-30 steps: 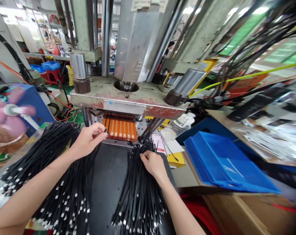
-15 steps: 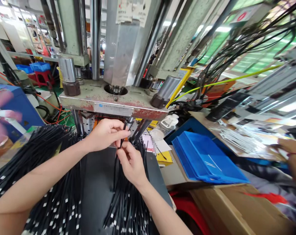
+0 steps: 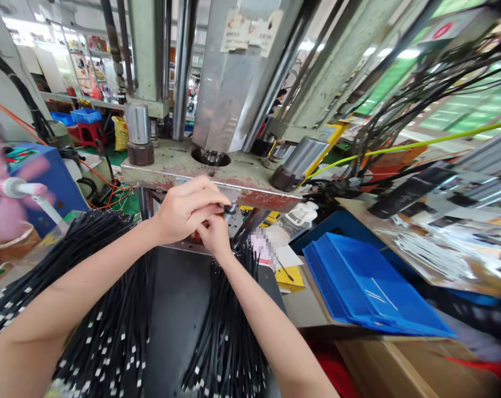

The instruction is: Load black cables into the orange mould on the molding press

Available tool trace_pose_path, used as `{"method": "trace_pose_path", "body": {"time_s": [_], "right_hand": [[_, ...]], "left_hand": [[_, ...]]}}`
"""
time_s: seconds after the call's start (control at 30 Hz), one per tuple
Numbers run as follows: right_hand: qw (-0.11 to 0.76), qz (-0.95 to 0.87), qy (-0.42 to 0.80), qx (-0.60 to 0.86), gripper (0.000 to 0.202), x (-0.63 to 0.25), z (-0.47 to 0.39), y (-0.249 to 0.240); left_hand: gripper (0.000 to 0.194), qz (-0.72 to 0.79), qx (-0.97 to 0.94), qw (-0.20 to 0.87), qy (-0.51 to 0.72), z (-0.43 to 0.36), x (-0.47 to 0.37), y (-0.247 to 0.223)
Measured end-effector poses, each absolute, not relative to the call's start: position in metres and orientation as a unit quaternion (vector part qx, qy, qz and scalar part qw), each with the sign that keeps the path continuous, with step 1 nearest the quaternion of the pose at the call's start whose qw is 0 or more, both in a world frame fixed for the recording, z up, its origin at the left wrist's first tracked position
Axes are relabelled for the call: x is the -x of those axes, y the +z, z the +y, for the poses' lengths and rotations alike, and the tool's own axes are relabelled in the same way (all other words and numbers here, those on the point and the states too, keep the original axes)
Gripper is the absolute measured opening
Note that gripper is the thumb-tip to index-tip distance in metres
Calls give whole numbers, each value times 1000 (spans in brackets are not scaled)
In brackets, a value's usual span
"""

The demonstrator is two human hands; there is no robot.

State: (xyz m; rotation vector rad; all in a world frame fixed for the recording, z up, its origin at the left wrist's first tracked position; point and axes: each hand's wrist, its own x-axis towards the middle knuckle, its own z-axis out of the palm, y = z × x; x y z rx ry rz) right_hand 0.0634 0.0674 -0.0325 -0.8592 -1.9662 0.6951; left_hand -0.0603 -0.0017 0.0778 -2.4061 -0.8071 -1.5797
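Observation:
My left hand (image 3: 189,209) is raised at the front of the press (image 3: 171,176), just under its worn metal plate, with fingers bent together. Touching it from below is my right hand (image 3: 215,235), its fingers curled in and partly covered by the left. What the fingertips hold, if anything, is hidden. Below my right forearm a bundle of black cables (image 3: 225,331) with pale tips lies on the dark work surface (image 3: 175,315). A larger pile of black cables (image 3: 105,320) spreads under my left forearm.
Blue trays (image 3: 358,282) sit at the right above a cardboard box (image 3: 383,365). White cables (image 3: 432,254) lie on a board farther right. A pink fan (image 3: 14,188) stands at the left. Behind the right post are a plastic bottle (image 3: 302,215) and papers.
My hands have moved up toward the press and closer together. The black cable seen between them before is now hidden. The whole view has shifted, and the other person's hand at the right is less visible.

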Motion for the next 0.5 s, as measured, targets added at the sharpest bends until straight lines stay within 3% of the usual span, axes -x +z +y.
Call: {"method": "trace_pose_path", "body": {"time_s": [0.13, 0.27, 0.4, 0.5], "right_hand": [[413, -761, 310, 392, 16, -47, 106, -34], [364, -758, 332, 427, 22, -46, 118, -39], [349, -776, 337, 403, 11, -53, 112, -40], [336, -796, 305, 400, 18, -53, 113, -40]], "left_hand": [[27, -411, 774, 13, -482, -1, 84, 20], [33, -449, 873, -5, -193, -7, 108, -33], [50, -448, 890, 2, -88, -17, 116, -44], [54, -452, 889, -21, -67, -15, 117, -36]]}}
